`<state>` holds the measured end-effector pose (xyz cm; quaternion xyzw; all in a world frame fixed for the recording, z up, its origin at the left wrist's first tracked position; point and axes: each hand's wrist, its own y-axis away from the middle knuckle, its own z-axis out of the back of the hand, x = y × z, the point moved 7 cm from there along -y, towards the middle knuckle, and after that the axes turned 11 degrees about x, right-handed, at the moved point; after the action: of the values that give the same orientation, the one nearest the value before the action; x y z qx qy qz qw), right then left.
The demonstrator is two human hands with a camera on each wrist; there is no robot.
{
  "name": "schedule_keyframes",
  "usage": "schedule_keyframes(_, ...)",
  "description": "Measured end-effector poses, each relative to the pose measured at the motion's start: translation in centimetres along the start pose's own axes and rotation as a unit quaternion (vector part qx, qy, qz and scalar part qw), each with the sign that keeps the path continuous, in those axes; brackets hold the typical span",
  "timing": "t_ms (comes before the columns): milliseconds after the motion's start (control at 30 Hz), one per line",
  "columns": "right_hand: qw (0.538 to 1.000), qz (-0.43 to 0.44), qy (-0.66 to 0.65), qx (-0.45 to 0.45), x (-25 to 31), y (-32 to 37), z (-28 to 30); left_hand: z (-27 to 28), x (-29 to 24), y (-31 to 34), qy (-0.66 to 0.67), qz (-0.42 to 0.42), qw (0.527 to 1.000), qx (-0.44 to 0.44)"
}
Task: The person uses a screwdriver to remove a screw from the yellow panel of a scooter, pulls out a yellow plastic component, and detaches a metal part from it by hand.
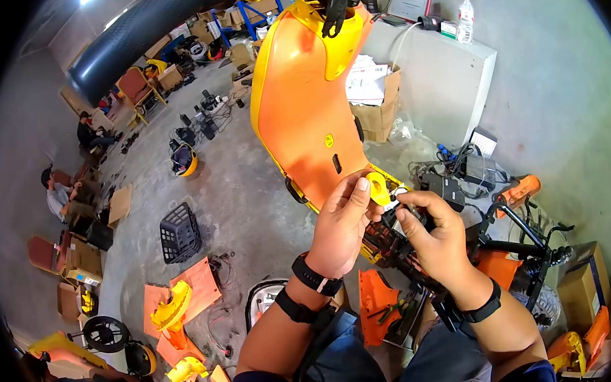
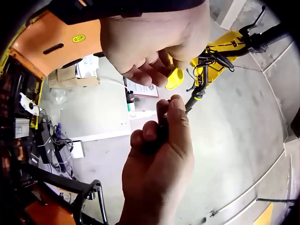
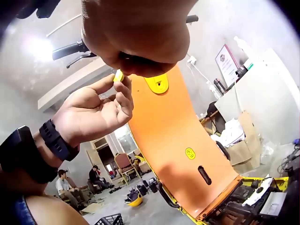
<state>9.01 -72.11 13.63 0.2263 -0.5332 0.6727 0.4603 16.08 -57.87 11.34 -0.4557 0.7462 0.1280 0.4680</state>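
Note:
My left hand [image 1: 338,228] pinches a small yellow plastic piece [image 1: 377,197] with a hole through it, between thumb and fingers. In the left wrist view the yellow piece [image 2: 175,80] juts out beyond the fingertips. Just to its right, my right hand [image 1: 437,237] has its thumb and index finger closed together at a small dark piece, mostly hidden by the fingers; I cannot tell its kind. Both hands are over the lower end of an orange scooter body panel [image 1: 306,112] with yellow edges. Below them lies an exposed black frame [image 3: 234,208].
Black handlebar grip [image 1: 143,46] reaches across the upper left. A grey cabinet [image 1: 447,72] and a cardboard box [image 1: 379,117] stand at the right. Orange and yellow panels [image 1: 202,289] and a black crate [image 1: 180,233] lie on the floor. People sit along the left wall.

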Motion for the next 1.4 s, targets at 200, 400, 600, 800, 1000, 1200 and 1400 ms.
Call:
schedule_keyframes(200, 0.991, -0.036, -0.123, -0.027, -1.7, -0.1, -0.2, 0.5, 0.4, 0.0, -0.039, 0.031, 0.999, 0.007)
schedule_keyframes(400, 0.984, -0.093, -0.146, -0.039, -2.4, 0.2, 0.0, 0.7, 0.4, 0.0, -0.025, 0.046, 0.999, 0.000)
schedule_keyframes(600, 0.995, -0.037, -0.079, -0.052, -2.2, 0.0, 0.7, 1.2, 0.8, 0.1, -0.031, 0.063, 0.998, -0.001)
schedule_keyframes(800, 0.992, -0.037, -0.115, -0.045, -2.0, 0.0, 0.5, 1.5, 1.3, 0.1, -0.037, 0.073, 0.997, 0.002)
schedule_keyframes(1000, 0.989, -0.026, -0.136, -0.050, -2.5, -0.1, 0.4, 1.4, 1.3, 0.0, -0.074, 0.066, 0.995, 0.007)
schedule_keyframes(1200, 0.995, -0.012, -0.088, -0.036, -1.4, -0.3, 0.6, 1.9, 1.7, 0.1, -0.101, 0.071, 0.992, 0.024)
schedule_keyframes(1400, 0.998, 0.024, -0.044, -0.035, -1.1, -0.5, 0.7, 1.5, 1.6, 0.1, -0.078, 0.067, 0.994, 0.033)
